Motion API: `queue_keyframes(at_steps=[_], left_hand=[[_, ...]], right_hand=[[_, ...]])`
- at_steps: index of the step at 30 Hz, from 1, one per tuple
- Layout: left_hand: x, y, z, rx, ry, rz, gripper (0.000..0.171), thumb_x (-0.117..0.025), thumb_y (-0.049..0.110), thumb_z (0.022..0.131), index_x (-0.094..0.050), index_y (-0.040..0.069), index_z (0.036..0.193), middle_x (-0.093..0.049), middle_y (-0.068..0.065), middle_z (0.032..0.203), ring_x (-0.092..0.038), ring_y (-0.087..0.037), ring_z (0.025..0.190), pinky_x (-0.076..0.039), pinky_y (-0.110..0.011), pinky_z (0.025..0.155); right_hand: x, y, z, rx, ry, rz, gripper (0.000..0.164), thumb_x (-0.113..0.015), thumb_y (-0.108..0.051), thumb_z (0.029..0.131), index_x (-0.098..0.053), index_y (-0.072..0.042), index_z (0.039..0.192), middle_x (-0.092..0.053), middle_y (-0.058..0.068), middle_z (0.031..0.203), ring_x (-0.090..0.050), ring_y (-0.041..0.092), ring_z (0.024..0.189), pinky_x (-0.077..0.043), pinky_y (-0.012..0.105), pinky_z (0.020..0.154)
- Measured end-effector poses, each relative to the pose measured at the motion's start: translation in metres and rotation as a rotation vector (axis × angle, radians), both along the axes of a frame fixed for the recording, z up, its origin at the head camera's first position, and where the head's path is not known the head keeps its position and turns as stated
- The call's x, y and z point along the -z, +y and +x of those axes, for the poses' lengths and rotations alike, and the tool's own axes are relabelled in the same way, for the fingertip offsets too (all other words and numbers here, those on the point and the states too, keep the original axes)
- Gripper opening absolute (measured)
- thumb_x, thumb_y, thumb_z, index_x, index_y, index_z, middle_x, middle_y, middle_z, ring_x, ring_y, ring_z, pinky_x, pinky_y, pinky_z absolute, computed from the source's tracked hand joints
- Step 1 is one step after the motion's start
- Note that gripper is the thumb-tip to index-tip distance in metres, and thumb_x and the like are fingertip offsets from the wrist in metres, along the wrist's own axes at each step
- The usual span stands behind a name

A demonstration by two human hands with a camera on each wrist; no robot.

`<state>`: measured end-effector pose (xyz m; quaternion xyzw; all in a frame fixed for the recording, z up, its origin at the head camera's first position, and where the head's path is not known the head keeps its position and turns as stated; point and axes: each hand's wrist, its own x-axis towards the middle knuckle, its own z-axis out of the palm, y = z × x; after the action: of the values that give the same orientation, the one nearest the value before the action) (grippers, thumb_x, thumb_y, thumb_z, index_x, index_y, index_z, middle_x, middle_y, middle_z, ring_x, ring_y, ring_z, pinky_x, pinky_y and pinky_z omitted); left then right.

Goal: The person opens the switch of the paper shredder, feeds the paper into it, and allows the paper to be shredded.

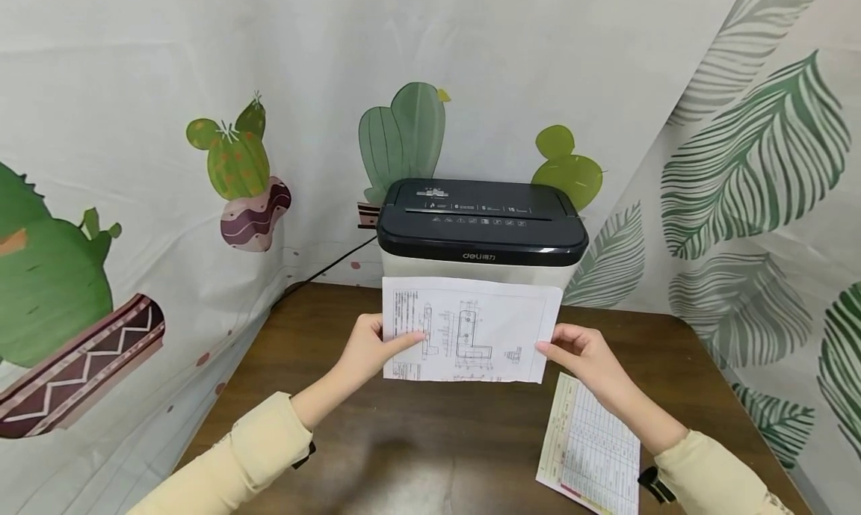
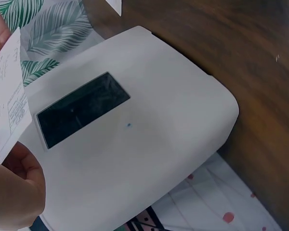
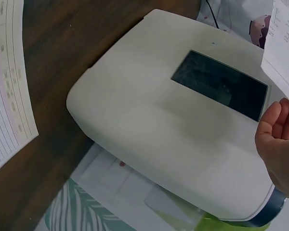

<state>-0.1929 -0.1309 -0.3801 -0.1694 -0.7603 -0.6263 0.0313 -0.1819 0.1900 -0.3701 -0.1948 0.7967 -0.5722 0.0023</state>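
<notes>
In the head view a white sheet of paper (image 1: 498, 313) printed with a technical drawing is held up by both hands. My left hand (image 1: 373, 347) pinches its left edge, thumb on the printed side. At the right edge my right hand (image 1: 592, 358) pinches it the same way. Behind the sheet stands a paper shredder (image 1: 480, 231) with a black top, a feed slot and a pale body. Both wrist views show the shredder's pale front with its dark window (image 2: 84, 108). The fingers behind the paper are partly hidden.
A printed form with a ruled table (image 1: 592, 448) lies on the brown wooden table (image 1: 403, 433) under the right forearm. A black cord (image 1: 329, 266) runs from the shredder to the left. Patterned curtain (image 1: 504, 66) hangs close behind the shredder.
</notes>
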Motion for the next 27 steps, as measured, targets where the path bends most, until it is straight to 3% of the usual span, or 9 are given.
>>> queue_keyframes(at_steps=[12,22,27], left_hand=[[-0.025,-0.006,0.003,0.054,0.043,-0.041,0.022,-0.072,0.007,0.082,-0.069,-0.006,0.100,-0.071,-0.024,0.094,-0.071,-0.014,0.072,-0.057,-0.031,0.061],[-0.054,-0.012,-0.011,0.052,0.101,-0.112,0.021,-0.071,0.005,0.082,-0.070,-0.006,0.099,-0.071,-0.022,0.095,-0.070,-0.010,0.075,-0.056,-0.026,0.065],[-0.067,-0.011,-0.021,0.029,0.123,-0.129,0.020,-0.071,0.004,0.082,-0.070,-0.006,0.098,-0.071,-0.022,0.095,-0.070,-0.014,0.076,-0.056,-0.025,0.065]], right_hand=[[-0.027,0.006,-0.001,-0.004,0.077,0.101,0.011,-0.065,-0.004,0.086,-0.064,0.007,0.090,-0.066,-0.016,0.076,-0.054,0.003,0.065,-0.047,0.019,0.060],[-0.048,0.009,-0.008,0.076,0.107,0.101,0.008,-0.064,-0.004,0.087,-0.064,0.004,0.088,-0.065,-0.016,0.074,-0.056,0.001,0.067,-0.047,0.018,0.062],[-0.060,0.008,-0.017,0.113,0.187,0.146,0.009,-0.066,-0.003,0.085,-0.064,0.006,0.085,-0.061,-0.017,0.071,-0.052,0.001,0.064,-0.043,0.017,0.058]])
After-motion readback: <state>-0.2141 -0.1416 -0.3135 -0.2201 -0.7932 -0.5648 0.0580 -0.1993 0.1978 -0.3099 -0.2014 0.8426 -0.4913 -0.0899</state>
